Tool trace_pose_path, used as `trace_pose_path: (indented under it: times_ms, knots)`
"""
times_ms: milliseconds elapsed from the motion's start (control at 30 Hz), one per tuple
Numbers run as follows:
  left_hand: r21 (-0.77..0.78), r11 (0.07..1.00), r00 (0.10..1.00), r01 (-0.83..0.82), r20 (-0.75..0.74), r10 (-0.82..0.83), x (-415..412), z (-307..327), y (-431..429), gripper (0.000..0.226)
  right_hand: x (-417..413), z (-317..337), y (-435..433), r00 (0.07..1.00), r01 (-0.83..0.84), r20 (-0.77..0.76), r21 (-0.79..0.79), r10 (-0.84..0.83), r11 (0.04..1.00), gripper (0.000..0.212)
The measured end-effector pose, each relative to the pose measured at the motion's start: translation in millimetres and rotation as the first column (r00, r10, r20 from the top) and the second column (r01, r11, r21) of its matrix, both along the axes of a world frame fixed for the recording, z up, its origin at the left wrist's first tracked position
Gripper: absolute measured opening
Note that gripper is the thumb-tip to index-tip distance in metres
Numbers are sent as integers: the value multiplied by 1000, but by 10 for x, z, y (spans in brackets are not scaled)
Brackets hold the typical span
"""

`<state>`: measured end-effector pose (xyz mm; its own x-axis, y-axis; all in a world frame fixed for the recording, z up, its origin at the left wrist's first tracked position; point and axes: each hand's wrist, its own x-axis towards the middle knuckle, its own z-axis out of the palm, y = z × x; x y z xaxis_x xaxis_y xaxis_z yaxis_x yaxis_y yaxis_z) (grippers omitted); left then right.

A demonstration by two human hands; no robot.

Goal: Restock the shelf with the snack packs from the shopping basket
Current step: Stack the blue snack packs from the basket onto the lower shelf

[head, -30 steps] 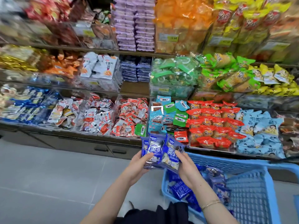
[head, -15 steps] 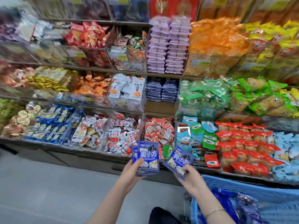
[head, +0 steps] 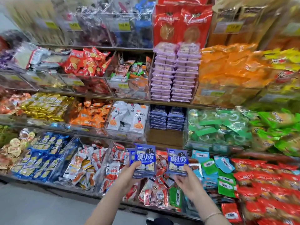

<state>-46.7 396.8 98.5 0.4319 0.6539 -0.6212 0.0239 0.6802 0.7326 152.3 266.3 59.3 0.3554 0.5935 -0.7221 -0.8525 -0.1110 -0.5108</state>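
Note:
My left hand [head: 132, 173] grips a small stack of blue snack packs [head: 144, 157] with white lettering, held upright over the bottom shelf. My right hand [head: 186, 181] holds another blue snack pack [head: 177, 159] of the same kind just to the right. On the shelf behind and above them, two low stacks of matching dark blue packs [head: 167, 118] sit in a wooden bay [head: 164, 138] with bare board in front. The shopping basket is out of view.
Clear plastic bins of red and white sachets [head: 103, 166] lie under my hands. Green packs [head: 217, 127] fill the bay on the right, white pouches [head: 128, 117] the one on the left. Purple stacks [head: 175, 73] stand on the shelf above. Grey floor [head: 40, 207] lies lower left.
Both hands have risen with the blue packs from above the basket toward the shelves and moved apart. My view has tilted up, and the blue basket has dropped out of sight.

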Motion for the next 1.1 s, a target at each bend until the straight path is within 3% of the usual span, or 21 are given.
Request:
trace_pose_path:
  times_ms: [100,233,333,400,567,800,1100]
  knots:
    - [28,998,998,-58,27,58,174,69,348,70,151,29,328,997,-60,37,-25,61,998,46]
    - [60,991,992,-118,45,116,267,120,719,70,304,9,674,999,-31,16,74,30,997,4]
    - [89,985,988,-148,63,143,270,178,967,66,438,57,985,996,-46,85,121,36,992,23]
    - [99,979,981,-180,87,171,253,203,1116,66,527,134,1231,986,-64,162,99,47,993,23]
    - [77,980,978,-183,116,174,133,210,1415,103,724,292,1857,972,9,234,80,-28,997,13]
    - [29,988,982,-149,125,144,54,197,1678,106,878,374,2449,958,202,199,37,-206,979,40]
    - [-16,989,982,-147,117,147,68,131,1894,112,883,474,2854,937,313,164,5,-310,950,44]
